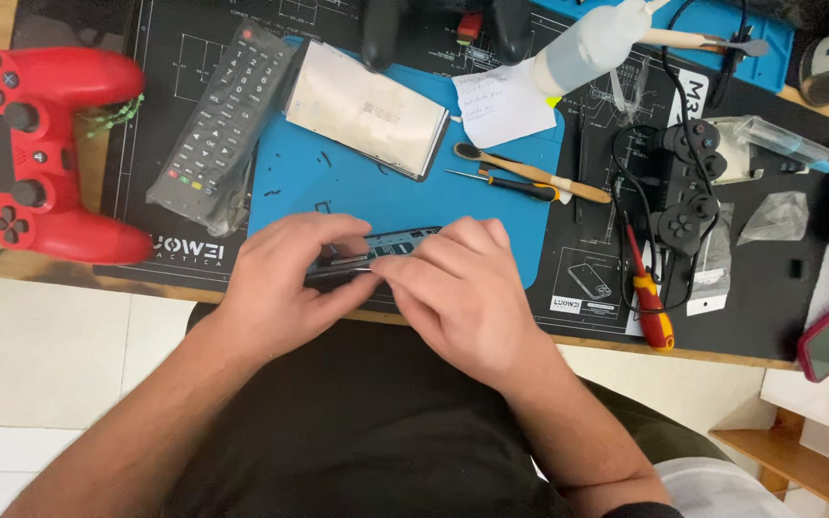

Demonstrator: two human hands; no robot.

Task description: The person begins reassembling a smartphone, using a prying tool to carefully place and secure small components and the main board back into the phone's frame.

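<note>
Phone frame (390,247) – pinched between both hands

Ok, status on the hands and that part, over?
Left hand and right hand both gripping the thin dark phone part above the blue mat. Small screwdriver and brush lie clear beyond.

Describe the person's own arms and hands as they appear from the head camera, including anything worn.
Both forearms are bare, with no sleeves reaching them. The left hand and right hand wear no gloves, and no rings, watch or bracelet show. A dark band edge shows at the right arm's elbow end by the bottom frame edge; what it is cannot be told.
</note>
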